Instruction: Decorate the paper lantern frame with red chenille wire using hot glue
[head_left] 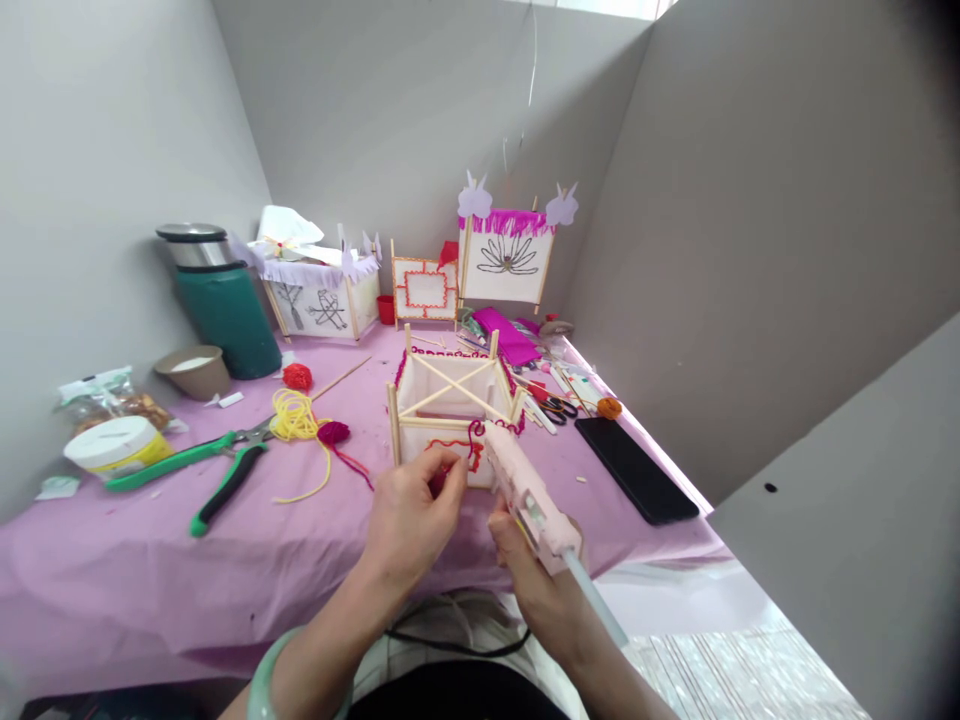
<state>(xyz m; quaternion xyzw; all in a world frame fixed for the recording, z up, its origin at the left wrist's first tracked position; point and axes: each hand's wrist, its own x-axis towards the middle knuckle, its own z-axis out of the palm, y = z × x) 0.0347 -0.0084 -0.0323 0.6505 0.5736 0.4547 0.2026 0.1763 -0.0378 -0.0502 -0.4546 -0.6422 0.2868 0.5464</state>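
My right hand (536,560) grips a pale pink hot glue gun (529,495), a glue stick (596,598) jutting from its back end. The gun's nozzle points at the top front edge of a lantern-like frame (454,390) of wooden sticks and white panels, crossed by two sticks on top. Dark magenta yarn (480,430) runs along the rim near the nozzle. Red yarn (454,443) forms a pattern on the front panel. My left hand (420,505) is closed in a pinch on magenta yarn before that panel, partly hiding it.
Left lie green-handled pliers (225,470), yellow yarn (296,415), a magenta yarn ball (334,432), a tub (120,447) and a green tumbler (225,310). Right are a black phone (637,470) and scissors (559,408). Decorated boxes (322,300) and a flower panel (506,260) stand behind.
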